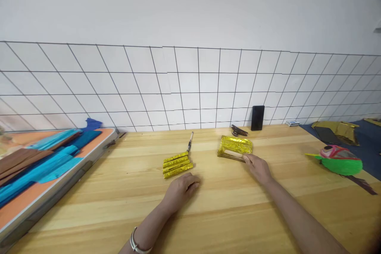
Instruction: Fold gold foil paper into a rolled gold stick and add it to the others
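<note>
My right hand [258,168] pinches the end of a flat pale wooden stick [233,153], which lies along the front edge of a stack of shiny gold sheets [237,143]. Just below several folded gold strips [176,164], my left hand [182,190] rests on the wooden table with its fingers curled in; nothing shows in it. Behind the strips lies a pen [190,141].
A black upright block [257,118] and a dark clip [239,130] are near the tiled wall. Blue and brown folded paper lies on an orange board [70,173] at left. A green and pink bird figure [341,162] sits at right by dark blue cloth.
</note>
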`<state>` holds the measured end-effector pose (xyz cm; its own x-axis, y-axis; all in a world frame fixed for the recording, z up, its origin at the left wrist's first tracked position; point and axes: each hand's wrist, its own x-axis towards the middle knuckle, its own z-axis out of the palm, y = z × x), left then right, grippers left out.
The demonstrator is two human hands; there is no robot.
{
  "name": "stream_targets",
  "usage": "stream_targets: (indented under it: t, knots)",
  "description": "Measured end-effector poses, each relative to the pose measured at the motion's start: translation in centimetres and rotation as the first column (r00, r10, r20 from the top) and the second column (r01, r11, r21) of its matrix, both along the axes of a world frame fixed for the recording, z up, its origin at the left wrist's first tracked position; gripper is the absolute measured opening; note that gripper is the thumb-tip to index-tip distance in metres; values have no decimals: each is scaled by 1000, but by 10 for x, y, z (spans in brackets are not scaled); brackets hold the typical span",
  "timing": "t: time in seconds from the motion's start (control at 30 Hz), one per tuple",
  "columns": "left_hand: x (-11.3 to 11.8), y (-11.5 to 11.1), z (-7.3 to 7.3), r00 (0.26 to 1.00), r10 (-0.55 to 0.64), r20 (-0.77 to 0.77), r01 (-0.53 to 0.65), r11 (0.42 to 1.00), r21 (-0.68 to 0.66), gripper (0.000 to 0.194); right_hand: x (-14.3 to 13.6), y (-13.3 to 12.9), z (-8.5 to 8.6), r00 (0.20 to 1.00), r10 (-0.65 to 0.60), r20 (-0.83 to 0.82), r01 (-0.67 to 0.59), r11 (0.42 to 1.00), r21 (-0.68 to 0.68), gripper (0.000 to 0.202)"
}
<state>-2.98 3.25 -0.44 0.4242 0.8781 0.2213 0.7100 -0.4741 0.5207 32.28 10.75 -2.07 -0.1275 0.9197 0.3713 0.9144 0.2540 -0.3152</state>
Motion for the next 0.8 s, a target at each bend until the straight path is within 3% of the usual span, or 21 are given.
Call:
stream_targets:
  t: [0.4,0.67,0.8]
  knots:
    - [-1,1,-2,1000,-1,-1,1,1000,-1,23,8,6,-13,999,-24,-46,27,998,53,31]
    - [-1,0,-1,1000,-4,-11,4,1000,-1,24,3,8,-8,995,102,-6,-102,992,72,27]
    - [0,0,0,1000,4,-18,-4,1000,-8,24,4,13,-9,990,140,28,-141,987,72,35]
